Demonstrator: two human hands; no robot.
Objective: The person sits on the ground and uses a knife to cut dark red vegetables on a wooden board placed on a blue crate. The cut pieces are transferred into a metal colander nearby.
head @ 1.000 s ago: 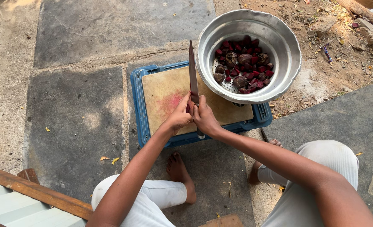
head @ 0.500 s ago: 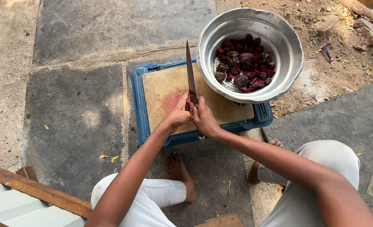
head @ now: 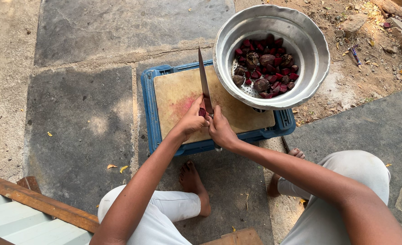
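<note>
Already the bowl beyond the fingers holds many cut beets; left hand pinches one piece, right hand grips the knife.

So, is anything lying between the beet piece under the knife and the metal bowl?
Nothing visible: bare board lies between the dark red beet piece in the hands and the round metal bowl.

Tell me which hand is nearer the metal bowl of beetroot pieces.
The right hand. It grips the knife handle just below the metal bowl, toward the bowl's side of the cutting board. The left hand sits on the far side of the blade, pinching a small red piece.
</note>
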